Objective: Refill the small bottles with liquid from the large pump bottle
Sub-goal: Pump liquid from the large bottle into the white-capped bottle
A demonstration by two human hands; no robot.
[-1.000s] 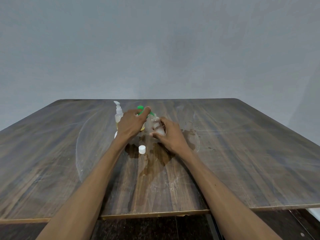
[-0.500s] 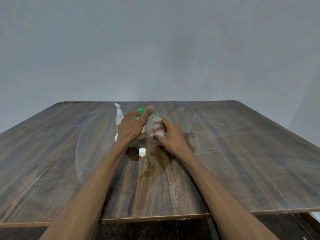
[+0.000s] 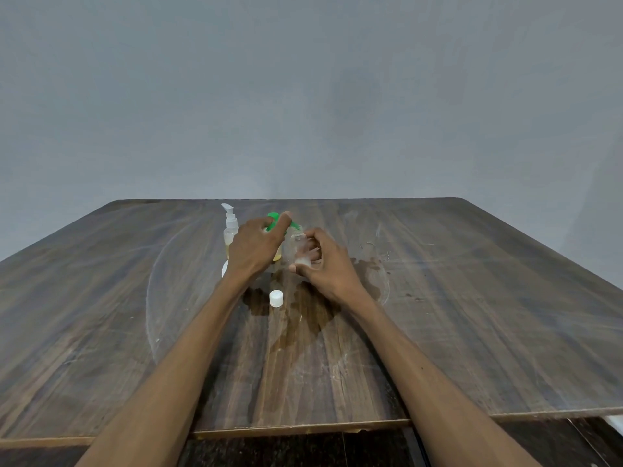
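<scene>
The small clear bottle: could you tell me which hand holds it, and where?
The right hand grips the small clear bottle around its body.
</scene>
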